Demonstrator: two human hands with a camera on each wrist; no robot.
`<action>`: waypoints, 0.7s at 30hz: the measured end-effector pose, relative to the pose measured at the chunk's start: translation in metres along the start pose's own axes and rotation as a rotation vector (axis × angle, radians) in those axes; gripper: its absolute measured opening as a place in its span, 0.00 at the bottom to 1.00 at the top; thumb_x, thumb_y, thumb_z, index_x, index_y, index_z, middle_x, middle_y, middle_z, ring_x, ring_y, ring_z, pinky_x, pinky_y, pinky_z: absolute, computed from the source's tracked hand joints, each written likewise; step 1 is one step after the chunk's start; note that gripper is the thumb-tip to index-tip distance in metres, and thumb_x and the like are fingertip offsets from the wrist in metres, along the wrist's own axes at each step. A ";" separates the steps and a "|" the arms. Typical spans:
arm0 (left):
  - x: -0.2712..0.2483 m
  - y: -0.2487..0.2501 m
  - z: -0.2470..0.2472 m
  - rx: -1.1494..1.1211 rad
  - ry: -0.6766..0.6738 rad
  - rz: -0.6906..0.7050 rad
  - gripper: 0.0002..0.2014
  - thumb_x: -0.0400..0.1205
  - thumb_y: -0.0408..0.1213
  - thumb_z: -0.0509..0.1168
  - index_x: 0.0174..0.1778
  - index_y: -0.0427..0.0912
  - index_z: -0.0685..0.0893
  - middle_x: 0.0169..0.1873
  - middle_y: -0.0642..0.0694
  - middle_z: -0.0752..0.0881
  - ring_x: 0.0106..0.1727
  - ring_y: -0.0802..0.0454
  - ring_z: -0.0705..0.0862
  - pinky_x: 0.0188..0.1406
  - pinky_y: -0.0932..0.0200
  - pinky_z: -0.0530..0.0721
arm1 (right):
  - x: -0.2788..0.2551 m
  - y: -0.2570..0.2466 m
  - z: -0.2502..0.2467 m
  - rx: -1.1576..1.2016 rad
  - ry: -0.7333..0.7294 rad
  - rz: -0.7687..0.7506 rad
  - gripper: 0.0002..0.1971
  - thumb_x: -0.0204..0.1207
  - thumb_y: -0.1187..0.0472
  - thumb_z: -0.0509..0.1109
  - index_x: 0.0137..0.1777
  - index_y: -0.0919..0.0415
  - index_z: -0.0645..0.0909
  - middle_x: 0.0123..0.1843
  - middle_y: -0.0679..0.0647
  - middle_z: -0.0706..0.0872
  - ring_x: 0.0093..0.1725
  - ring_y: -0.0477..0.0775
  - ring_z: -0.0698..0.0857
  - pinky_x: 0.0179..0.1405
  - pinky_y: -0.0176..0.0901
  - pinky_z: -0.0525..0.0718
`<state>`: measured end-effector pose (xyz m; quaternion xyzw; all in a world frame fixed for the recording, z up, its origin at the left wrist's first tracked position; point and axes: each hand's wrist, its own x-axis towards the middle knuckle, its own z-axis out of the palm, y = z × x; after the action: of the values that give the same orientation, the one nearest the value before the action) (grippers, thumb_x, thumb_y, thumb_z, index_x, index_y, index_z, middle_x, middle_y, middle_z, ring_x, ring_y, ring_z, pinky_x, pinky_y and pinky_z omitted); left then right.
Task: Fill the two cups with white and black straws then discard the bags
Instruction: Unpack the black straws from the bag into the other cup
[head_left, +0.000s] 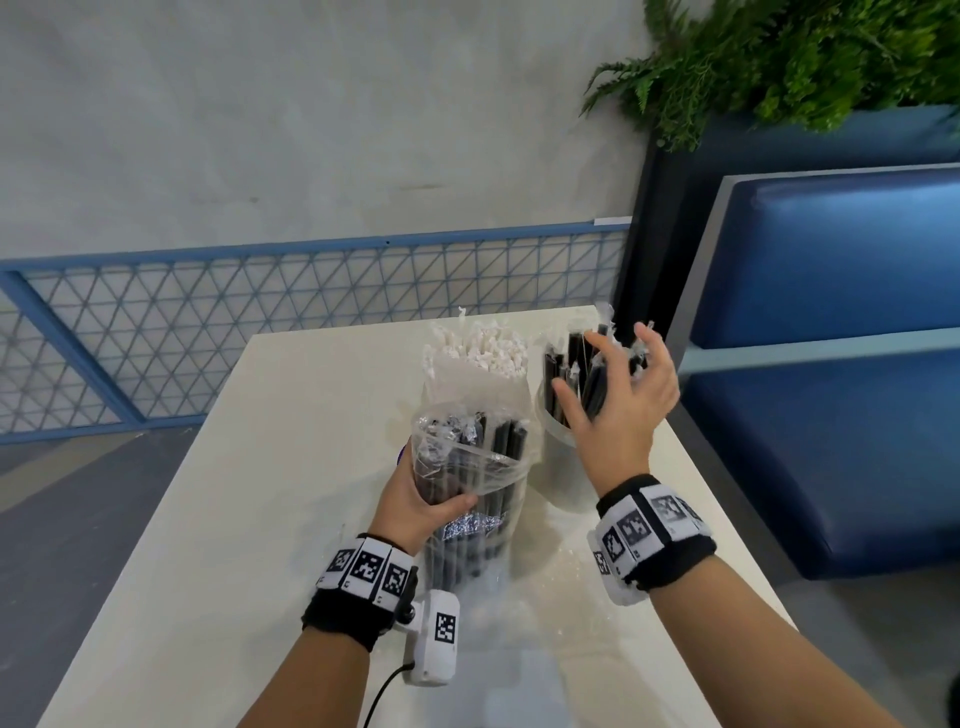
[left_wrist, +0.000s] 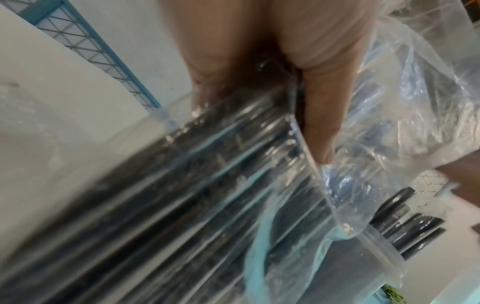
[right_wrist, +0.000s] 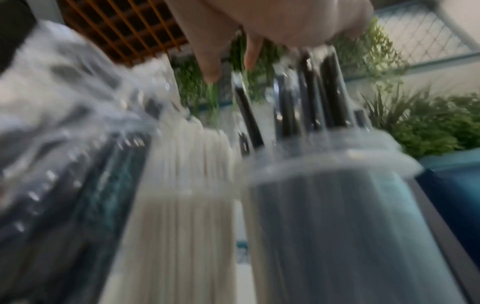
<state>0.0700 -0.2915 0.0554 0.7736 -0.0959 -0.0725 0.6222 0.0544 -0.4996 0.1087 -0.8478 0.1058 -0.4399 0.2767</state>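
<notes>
Over the cup's black straws (head_left: 582, 374) hovers the spread right hand (head_left: 623, 400); left hand (head_left: 415, 499) grips the bag (head_left: 467, 467).

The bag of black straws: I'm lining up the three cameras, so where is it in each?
Head: bag of black straws, lower centre, gripped by the left hand.
Left wrist: fills the centre.
Right wrist: blurred, left edge.
Shared landmark: cup of black straws.

A café seating area (or diner): blue booth seat (head_left: 831, 415), planter (head_left: 805, 62), white table (head_left: 260, 493)
</notes>
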 end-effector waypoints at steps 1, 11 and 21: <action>0.000 -0.001 -0.001 -0.014 -0.002 -0.004 0.31 0.65 0.21 0.76 0.60 0.45 0.73 0.47 0.54 0.85 0.42 0.72 0.86 0.52 0.70 0.84 | -0.001 -0.009 -0.007 0.121 0.065 -0.060 0.16 0.73 0.55 0.71 0.61 0.57 0.80 0.68 0.57 0.70 0.70 0.50 0.67 0.75 0.44 0.60; -0.005 -0.008 -0.009 -0.149 0.021 0.001 0.36 0.62 0.22 0.79 0.65 0.39 0.73 0.52 0.44 0.86 0.53 0.49 0.87 0.51 0.56 0.88 | -0.038 -0.049 -0.007 0.295 -0.462 -0.200 0.21 0.68 0.65 0.75 0.62 0.59 0.78 0.55 0.46 0.78 0.51 0.43 0.79 0.60 0.28 0.74; -0.007 -0.008 -0.011 -0.142 0.055 0.025 0.42 0.54 0.40 0.82 0.65 0.41 0.74 0.55 0.40 0.86 0.57 0.46 0.86 0.57 0.49 0.85 | -0.053 -0.061 -0.001 0.204 -0.345 -0.648 0.04 0.75 0.65 0.70 0.47 0.63 0.85 0.46 0.54 0.87 0.49 0.49 0.79 0.51 0.32 0.78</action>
<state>0.0662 -0.2774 0.0503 0.7280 -0.0833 -0.0500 0.6787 0.0182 -0.4275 0.1067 -0.8670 -0.2602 -0.3636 0.2201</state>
